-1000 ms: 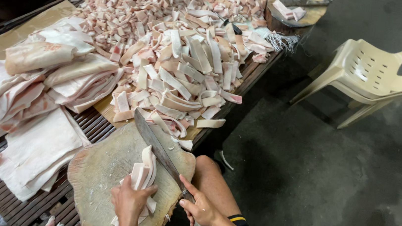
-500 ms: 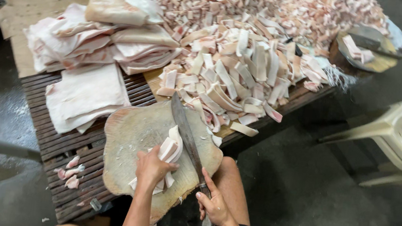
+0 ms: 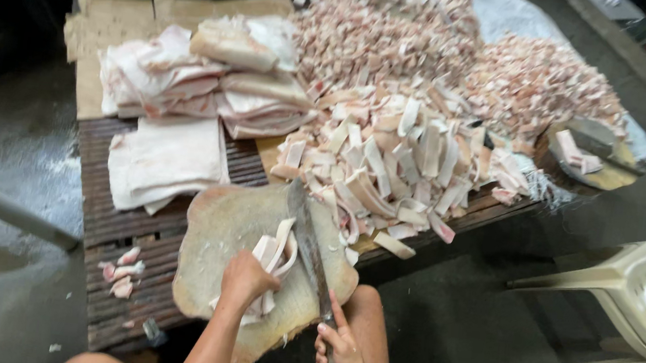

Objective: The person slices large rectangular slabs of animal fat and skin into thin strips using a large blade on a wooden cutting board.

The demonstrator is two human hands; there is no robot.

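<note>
Head view: the knife (image 3: 310,246) lies low in the frame's centre, its long axis running from the handle at the lower right up to the tip at the upper left, blade resting on the board (image 3: 214,230). The right hand (image 3: 341,350) is closed round the handle. Just left of the blade, the left hand (image 3: 246,279) presses down on pale strips (image 3: 275,252). Above right spreads a heap of cut pieces (image 3: 398,153); slabs (image 3: 190,79) are stacked upper left.
</note>
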